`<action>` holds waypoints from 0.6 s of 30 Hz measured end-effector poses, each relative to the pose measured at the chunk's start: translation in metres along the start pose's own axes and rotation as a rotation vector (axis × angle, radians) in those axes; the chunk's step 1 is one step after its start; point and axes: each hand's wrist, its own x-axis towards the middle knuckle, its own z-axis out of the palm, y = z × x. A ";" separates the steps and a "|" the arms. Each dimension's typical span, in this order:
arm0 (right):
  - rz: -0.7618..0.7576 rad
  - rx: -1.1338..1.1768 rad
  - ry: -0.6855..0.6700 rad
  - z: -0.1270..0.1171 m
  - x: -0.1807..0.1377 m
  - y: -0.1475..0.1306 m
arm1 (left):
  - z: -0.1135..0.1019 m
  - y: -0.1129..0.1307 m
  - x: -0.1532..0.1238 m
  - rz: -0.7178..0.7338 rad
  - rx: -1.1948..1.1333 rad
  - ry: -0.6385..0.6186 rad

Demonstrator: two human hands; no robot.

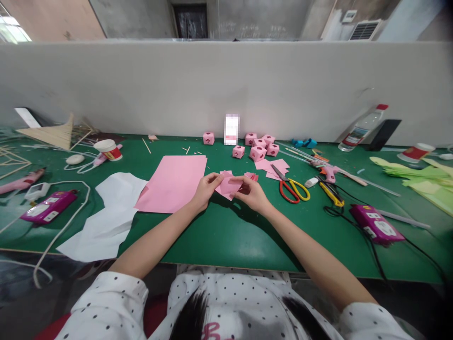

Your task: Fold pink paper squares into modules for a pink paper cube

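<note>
Between my two hands a small piece of folded pink paper (227, 186) is held up over the table. My left hand (207, 191) pinches its left side, and my right hand (252, 192) closes on its right side. Just behind my right fingers lie some small folded pink pieces (251, 176). A stack of large pink sheets (175, 182) lies left of my left hand. Loose pink squares (279, 166) rest beyond my right hand, partly under scissors (292, 186) with red and yellow handles. Several folded pink paper cubes (257, 153) stand near the partition.
A phone (231, 129) with a blurred screen leans on the partition (159, 89). At right are a glue gun (329, 173), a yellow utility knife (331, 193), a purple box (375, 224) with cables and a bottle (363, 128). White paper (106, 219) and a cup (109, 149) are left.
</note>
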 end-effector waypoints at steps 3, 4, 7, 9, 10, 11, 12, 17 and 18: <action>0.021 0.037 0.064 -0.002 0.001 0.000 | -0.001 -0.002 0.001 -0.090 -0.070 -0.007; 0.026 0.041 0.092 -0.003 0.001 0.000 | -0.001 -0.002 0.001 -0.106 -0.072 -0.012; 0.032 0.060 0.168 -0.007 0.002 -0.001 | 0.000 0.002 0.000 -0.105 -0.046 -0.042; 0.030 0.064 0.205 -0.009 0.003 -0.001 | 0.002 0.006 -0.002 -0.097 -0.027 -0.070; 0.025 0.055 0.220 -0.010 0.003 -0.001 | 0.004 0.008 -0.003 -0.100 -0.017 -0.087; 0.014 0.035 0.232 -0.010 0.003 -0.001 | 0.005 0.009 -0.005 -0.106 -0.004 -0.106; -0.001 -0.001 0.239 -0.011 0.003 -0.001 | 0.006 0.010 -0.006 -0.110 0.013 -0.124; -0.177 -0.415 0.263 -0.007 0.000 -0.001 | 0.008 0.010 -0.010 -0.078 0.118 -0.189; -0.217 -0.501 0.280 -0.006 0.000 0.000 | 0.008 0.009 -0.011 -0.066 0.131 -0.194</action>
